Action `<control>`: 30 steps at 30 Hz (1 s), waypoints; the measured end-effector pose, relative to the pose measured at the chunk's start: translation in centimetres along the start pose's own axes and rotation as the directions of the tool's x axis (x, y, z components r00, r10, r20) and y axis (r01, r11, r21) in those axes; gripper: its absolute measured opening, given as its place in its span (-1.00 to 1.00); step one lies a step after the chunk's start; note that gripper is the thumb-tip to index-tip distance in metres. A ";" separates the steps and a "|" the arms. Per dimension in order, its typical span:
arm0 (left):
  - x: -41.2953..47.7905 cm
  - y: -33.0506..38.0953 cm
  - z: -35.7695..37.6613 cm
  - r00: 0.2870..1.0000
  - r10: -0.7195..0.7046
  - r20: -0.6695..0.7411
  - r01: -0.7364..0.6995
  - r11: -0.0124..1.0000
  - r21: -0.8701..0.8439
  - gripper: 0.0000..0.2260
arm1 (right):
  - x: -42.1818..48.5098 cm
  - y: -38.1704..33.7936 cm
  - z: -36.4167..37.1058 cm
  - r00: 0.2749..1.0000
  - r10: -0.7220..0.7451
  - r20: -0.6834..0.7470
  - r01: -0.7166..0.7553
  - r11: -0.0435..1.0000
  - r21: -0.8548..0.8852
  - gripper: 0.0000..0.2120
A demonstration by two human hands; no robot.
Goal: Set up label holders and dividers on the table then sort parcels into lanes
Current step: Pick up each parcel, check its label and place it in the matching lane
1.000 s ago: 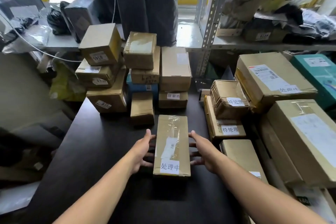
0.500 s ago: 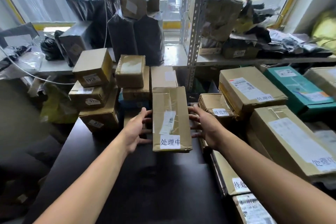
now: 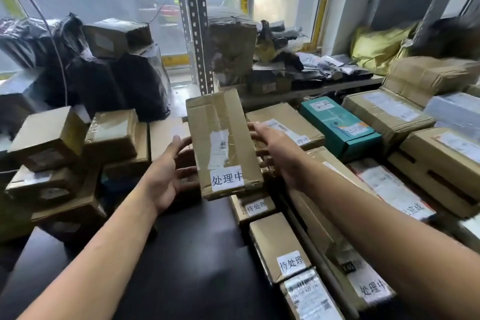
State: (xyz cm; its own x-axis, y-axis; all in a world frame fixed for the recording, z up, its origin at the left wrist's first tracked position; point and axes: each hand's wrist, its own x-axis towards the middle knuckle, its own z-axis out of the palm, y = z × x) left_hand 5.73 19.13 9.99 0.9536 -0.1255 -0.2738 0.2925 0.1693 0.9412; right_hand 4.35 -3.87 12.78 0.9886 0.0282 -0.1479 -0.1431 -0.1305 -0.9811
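Cardboard parcel point(image 3: 223, 143) clamped between left hand point(image 3: 166, 176) and right hand point(image 3: 280, 153) fingers, above table point(image 3: 181, 254).

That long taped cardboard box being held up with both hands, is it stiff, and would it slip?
The long brown cardboard parcel probably stays stiff: it shows no sag with the left hand and right hand only at its sides. Its glossy tape might be a bit slippery. It seems fairly light, since it is held by side pressure alone.

Both hands' fingers point(image 3: 181, 143) gripping labelled parcel point(image 3: 223, 143), above black table point(image 3: 194, 254)
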 end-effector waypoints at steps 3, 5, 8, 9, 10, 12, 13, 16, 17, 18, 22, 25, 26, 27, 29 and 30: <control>0.7 1.2 4.3 0.998 0.015 0.053 -0.014 1.000 -0.012 -0.59 | 0.1 -1.1 -4.3 0.999 -0.002 0.033 0.002 1.000 0.012 -0.65; 1.4 2.1 7.3 0.998 0.035 0.061 -0.035 0.999 0.001 -0.58 | 0.8 -1.7 -7.1 0.999 0.020 0.049 -0.021 1.000 0.020 -0.66; 3.1 3.2 12.0 0.997 0.057 0.060 -0.059 0.998 0.029 -0.58 | 2.3 -2.7 -10.7 0.999 0.032 0.028 -0.032 0.999 0.028 -0.65; 3.8 3.5 13.4 0.996 0.065 0.060 -0.068 0.997 0.041 -0.59 | 3.0 -3.0 -11.7 0.999 0.029 0.019 -0.030 0.998 0.046 -0.65; 4.6 3.7 14.7 0.996 0.070 0.057 -0.073 0.996 0.052 -0.60 | 3.8 -3.2 -12.7 1.000 0.021 0.014 -0.022 0.997 0.068 -0.64; 6.3 3.9 17.0 0.997 0.059 0.047 -0.062 0.995 0.074 -0.63 | 5.2 -3.4 -14.6 0.999 0.035 0.006 -0.035 0.990 0.140 -0.66; 7.3 3.9 17.9 0.998 0.041 0.038 -0.044 0.996 0.080 -0.64 | 6.0 -3.4 -15.6 0.999 0.054 0.005 -0.054 0.983 0.173 -0.66; 10.7 3.5 20.1 1.000 -0.016 0.010 0.015 0.995 0.101 -0.68 | 8.8 -2.7 -18.1 0.995 0.098 -0.009 -0.096 0.984 0.151 -0.63; 11.6 3.4 20.8 1.000 -0.026 -0.005 0.026 0.994 0.104 -0.69 | 9.6 -2.4 -18.7 0.994 0.107 -0.017 -0.104 0.986 0.130 -0.60; 12.6 3.2 21.4 0.999 -0.035 -0.022 0.037 0.994 0.105 -0.71 | 10.3 -2.1 -19.1 0.993 0.119 -0.025 -0.115 0.986 0.119 -0.59; 14.4 1.7 23.4 0.993 -0.085 -0.079 0.100 0.973 0.208 -0.78 | 12.7 0.2 -20.2 0.975 0.201 -0.099 -0.200 0.980 0.020 -0.70; 14.7 0.9 23.9 0.985 -0.113 -0.133 0.142 0.960 0.240 -0.79 | 13.2 1.1 -20.8 0.965 0.260 -0.047 -0.260 0.966 0.000 -0.74; 14.7 0.8 23.9 0.983 -0.111 -0.143 0.143 0.960 0.239 -0.79 | 13.3 1.1 -21.0 0.967 0.253 -0.039 -0.253 0.967 -0.006 -0.74; 14.7 0.9 23.8 0.983 -0.103 -0.153 0.139 0.959 0.246 -0.80 | 13.5 1.0 -21.1 0.971 0.234 -0.040 -0.236 0.971 -0.032 -0.75; 14.6 0.9 23.3 0.983 -0.061 -0.173 0.114 0.942 0.314 -0.78 | 13.6 0.5 -21.0 0.980 0.186 -0.071 -0.192 0.978 -0.086 -0.73; 14.5 0.9 22.9 0.980 -0.007 -0.200 0.086 0.916 0.391 -0.75 | 13.6 0.2 -20.8 0.982 0.165 -0.089 -0.175 0.978 -0.112 -0.70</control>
State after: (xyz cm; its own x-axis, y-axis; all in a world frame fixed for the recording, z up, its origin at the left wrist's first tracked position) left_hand 18.13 -4.94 11.40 0.9466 0.0709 -0.3144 0.3221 -0.2377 0.9164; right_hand 18.75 -24.16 13.17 0.9516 -0.0817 -0.2962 -0.3073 -0.2435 -0.9200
